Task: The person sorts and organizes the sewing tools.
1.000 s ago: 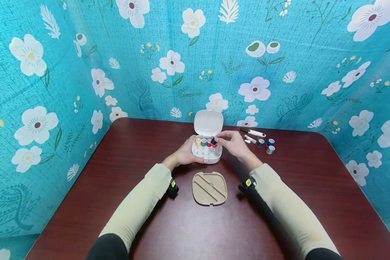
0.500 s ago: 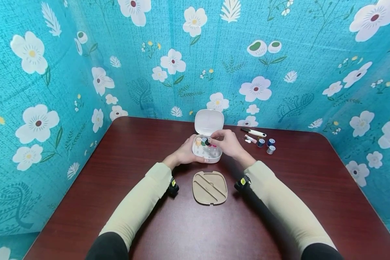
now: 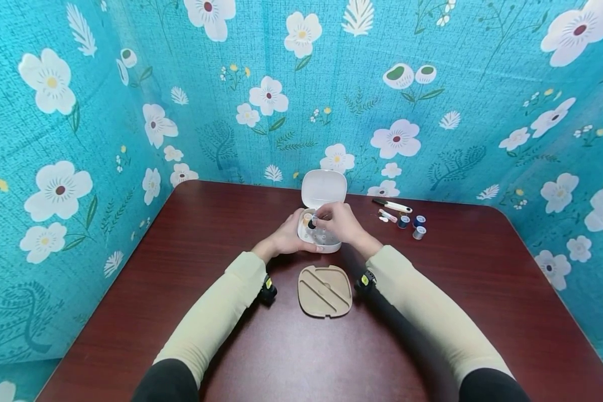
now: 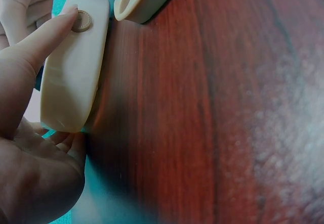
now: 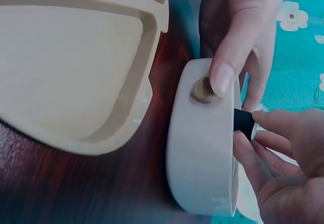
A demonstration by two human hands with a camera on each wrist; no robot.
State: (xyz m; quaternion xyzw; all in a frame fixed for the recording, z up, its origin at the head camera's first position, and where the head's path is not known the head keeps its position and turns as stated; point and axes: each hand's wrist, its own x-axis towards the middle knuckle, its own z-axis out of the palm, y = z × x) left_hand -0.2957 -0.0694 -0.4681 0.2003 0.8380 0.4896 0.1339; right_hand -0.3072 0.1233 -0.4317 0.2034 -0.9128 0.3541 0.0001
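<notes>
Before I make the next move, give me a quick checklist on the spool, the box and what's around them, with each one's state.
1. Box steadied: ok. The left hand grips the white box.
2. Lid open: ok. The lid stands raised at the far side.
3. Black spool held: ok. The right hand pinches the black spool.
4. Spool seated: cannot tell. Its inner end is hidden.
5. Tan tray clear of the box: ok. The tan tray lies apart on the table, nearer the person.
6. All spools boxed: not ok. Three spools are outside, to the right.
</notes>
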